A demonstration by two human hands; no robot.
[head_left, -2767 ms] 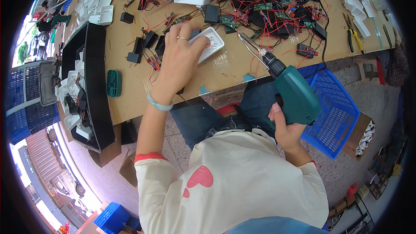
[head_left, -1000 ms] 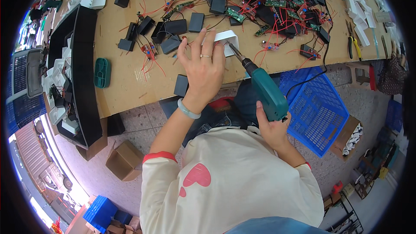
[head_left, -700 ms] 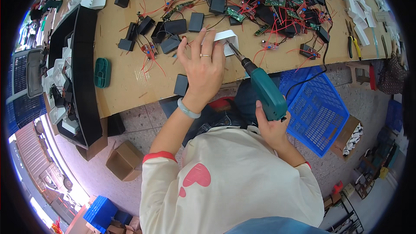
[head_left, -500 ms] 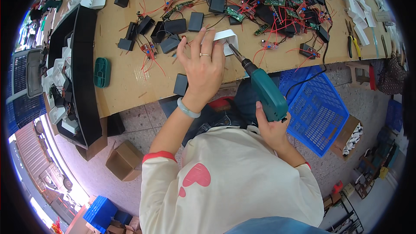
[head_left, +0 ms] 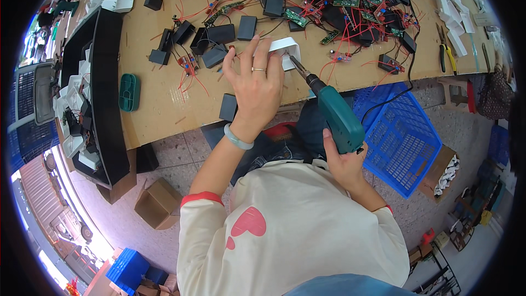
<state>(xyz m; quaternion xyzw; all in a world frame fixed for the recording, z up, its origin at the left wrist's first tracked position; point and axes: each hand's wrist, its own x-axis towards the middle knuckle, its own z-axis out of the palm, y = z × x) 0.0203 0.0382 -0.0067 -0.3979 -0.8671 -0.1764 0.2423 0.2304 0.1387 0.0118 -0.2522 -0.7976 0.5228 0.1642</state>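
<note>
My left hand (head_left: pixel 256 90) is at the front of the table with its outer fingers spread. Its inner fingers grip the left side of a white plastic case (head_left: pixel 293 47), partly hiding it. My right hand (head_left: pixel 345 169) is closed round the rear of a green electric screwdriver (head_left: pixel 339 118). The tool slants up and left, and its narrow metal tip reaches into the open side of the case. Whether the tip touches a screw is too small to tell. A small black box (head_left: pixel 228 107) lies at the table edge beside my left wrist.
Black boxes, circuit boards and red wires (head_left: pixel 361 16) heap across the back. A black bin (head_left: pixel 107 98) of white parts stands left, near a green tray (head_left: pixel 129 92). Pliers (head_left: pixel 446 57) lie right. A blue crate (head_left: pixel 402 142) is below the table; a black cord crosses above it.
</note>
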